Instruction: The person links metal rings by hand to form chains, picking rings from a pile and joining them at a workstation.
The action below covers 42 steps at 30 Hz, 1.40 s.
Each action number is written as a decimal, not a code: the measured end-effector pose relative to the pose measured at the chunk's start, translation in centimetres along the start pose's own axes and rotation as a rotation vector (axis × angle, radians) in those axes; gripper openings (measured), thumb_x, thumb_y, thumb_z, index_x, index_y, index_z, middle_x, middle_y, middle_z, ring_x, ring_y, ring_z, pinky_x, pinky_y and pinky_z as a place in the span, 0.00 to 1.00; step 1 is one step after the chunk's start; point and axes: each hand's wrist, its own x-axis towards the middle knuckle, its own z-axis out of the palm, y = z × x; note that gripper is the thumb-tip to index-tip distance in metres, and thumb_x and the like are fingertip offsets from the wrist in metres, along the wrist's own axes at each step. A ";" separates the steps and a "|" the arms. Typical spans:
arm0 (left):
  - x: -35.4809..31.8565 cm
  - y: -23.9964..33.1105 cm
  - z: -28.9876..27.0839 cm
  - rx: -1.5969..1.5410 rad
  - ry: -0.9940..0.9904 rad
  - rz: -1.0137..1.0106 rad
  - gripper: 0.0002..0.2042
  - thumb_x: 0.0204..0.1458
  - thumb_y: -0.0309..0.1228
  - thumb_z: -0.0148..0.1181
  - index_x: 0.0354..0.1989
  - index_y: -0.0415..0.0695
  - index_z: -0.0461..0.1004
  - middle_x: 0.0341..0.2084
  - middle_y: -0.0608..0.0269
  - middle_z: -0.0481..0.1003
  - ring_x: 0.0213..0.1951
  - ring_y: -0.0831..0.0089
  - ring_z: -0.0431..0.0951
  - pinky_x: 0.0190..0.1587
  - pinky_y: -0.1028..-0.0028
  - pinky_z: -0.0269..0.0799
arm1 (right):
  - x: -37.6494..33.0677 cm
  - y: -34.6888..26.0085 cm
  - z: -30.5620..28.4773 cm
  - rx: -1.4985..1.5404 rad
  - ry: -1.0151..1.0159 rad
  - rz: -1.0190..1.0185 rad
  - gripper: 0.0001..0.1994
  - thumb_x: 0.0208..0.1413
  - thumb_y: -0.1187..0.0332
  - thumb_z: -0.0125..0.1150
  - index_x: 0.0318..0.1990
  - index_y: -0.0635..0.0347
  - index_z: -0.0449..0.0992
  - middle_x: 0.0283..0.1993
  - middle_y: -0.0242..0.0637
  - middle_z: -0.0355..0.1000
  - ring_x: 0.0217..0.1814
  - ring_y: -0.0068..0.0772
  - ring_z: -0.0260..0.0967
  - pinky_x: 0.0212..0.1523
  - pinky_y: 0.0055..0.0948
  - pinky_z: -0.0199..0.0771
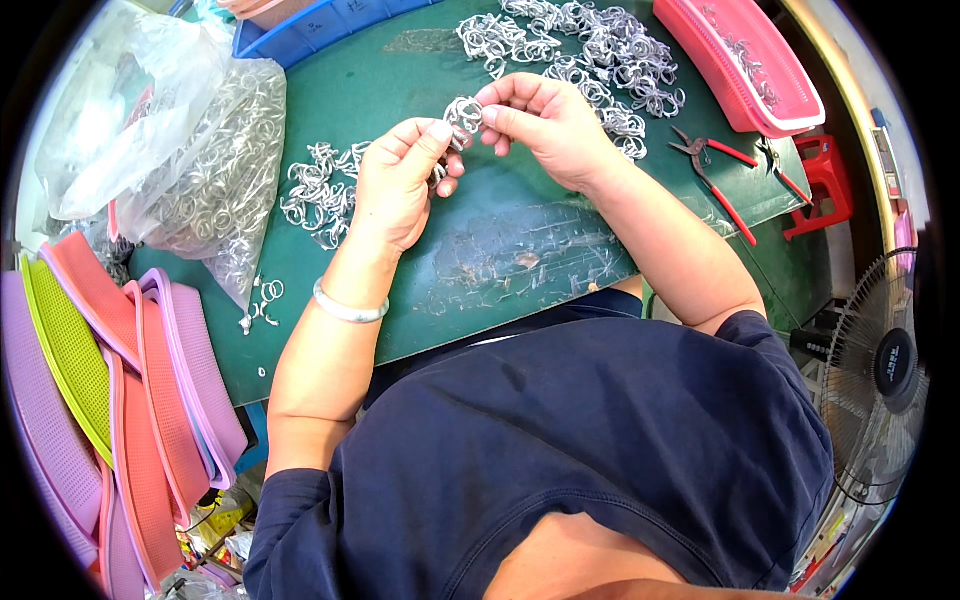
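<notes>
Over the green table, my left hand [400,180] is closed around a small bunch of silvery metal rings [462,112], with the thumb on top. My right hand [545,128] pinches the right side of the same bunch between thumb and fingertips. Exactly how the rings are joined is too small to tell. Beside my left hand lies a small pile of loose rings [318,200]. Beyond my right hand spreads a larger pile [615,60] of linked-looking rings. Red-handled pliers [715,175] rest to the right of my right forearm, jaws apart.
A clear plastic bag [215,160] full of rings stands at the left. Stacked purple, green and coral baskets [160,400] crowd the near left. A pink basket [680,30] holds metal pieces at the far right. A blue crate [320,30], red stool [825,185] and fan [880,370] surround the table.
</notes>
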 end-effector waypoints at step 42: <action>-0.8 -1.0 1.7 0.285 0.230 0.251 0.03 0.52 0.26 0.52 0.34 0.42 0.70 0.25 0.68 0.71 0.22 0.84 0.67 0.20 0.86 0.60 | -0.2 0.2 0.7 -0.101 0.049 -0.101 0.05 0.49 0.76 0.54 0.35 0.65 0.69 0.29 0.30 0.68 0.30 0.17 0.66 0.29 0.17 0.68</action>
